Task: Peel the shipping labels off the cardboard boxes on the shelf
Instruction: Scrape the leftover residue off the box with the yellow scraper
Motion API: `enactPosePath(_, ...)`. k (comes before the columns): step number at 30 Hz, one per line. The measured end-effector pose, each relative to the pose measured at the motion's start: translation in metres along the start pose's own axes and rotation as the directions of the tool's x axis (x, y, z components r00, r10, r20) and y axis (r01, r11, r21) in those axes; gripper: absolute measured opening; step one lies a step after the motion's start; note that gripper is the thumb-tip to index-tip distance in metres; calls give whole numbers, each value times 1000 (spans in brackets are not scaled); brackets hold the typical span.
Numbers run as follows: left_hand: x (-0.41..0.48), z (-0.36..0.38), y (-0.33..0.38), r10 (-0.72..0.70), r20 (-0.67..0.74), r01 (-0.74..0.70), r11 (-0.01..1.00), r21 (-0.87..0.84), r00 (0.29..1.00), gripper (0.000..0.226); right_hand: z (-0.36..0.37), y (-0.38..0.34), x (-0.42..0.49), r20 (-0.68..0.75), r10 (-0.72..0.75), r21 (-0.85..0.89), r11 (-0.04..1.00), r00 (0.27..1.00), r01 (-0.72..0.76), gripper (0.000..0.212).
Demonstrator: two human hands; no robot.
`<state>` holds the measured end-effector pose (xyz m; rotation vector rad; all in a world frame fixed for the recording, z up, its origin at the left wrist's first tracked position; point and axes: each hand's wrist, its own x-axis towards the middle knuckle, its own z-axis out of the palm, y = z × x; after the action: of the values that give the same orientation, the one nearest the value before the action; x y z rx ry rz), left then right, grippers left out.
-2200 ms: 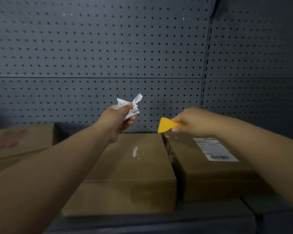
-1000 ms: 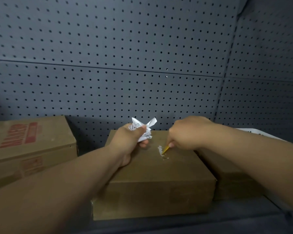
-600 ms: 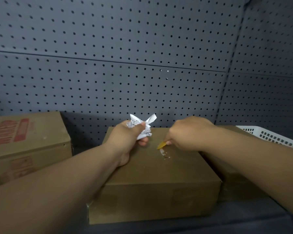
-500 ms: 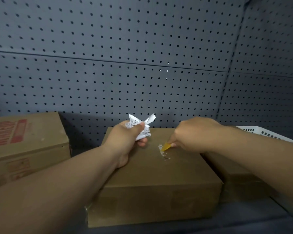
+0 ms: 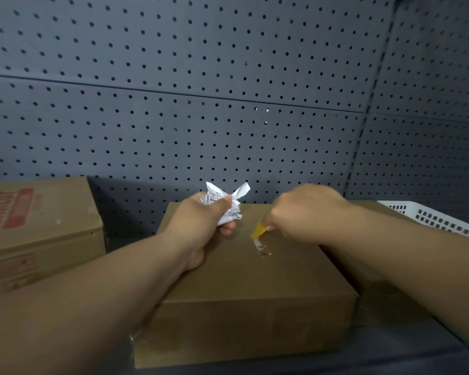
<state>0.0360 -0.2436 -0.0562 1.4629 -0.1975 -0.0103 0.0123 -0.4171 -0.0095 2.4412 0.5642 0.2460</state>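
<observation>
A brown cardboard box [image 5: 255, 288] lies in the middle of the shelf, with small white scraps of label residue [image 5: 261, 246] on its top. My right hand [image 5: 306, 212] grips a yellow scraper [image 5: 258, 230], whose tip sits at the upper end of the scraps. My left hand [image 5: 201, 226] rests on the box top and holds a crumpled white label [image 5: 225, 201]. A second box [image 5: 385, 296] lies to the right, mostly hidden under my right forearm.
A cardboard box with red print [image 5: 38, 228] stands at the left. A white plastic basket [image 5: 433, 219] shows at the right edge. Grey pegboard [image 5: 201, 104] closes the back of the shelf.
The view shifted from the right box with its label to the middle box. My right hand brought the scraper down onto the white scraps and works it back and forth there. My left hand keeps the crumpled label.
</observation>
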Motion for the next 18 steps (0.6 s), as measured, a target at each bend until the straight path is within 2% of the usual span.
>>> enactPosePath(5, 0, -1, 0, 10, -2, -10, 1000, -6, 1000, 19, 0, 0, -14, 61, 10, -14, 1000, 998, -9, 29)
enactPosePath(10, -1, 1, 0, 7, -4, -7, 1000, 0, 1000, 18, -1, -8, 0, 27, 76, -34, 997, 997, -75, 25)
enactPosePath(15, 1, 0, -1, 7, -10, -7, 1000, -8, 1000, 14, -6, 0, -15, 123, 26, -13, 1000, 992, -24, 29)
enactPosePath(18, 2, 1, -3, 13, -16, -13, 1000, 5, 1000, 14, -9, -4, -8, 94, 89, -70, 994, 992, -83, 20)
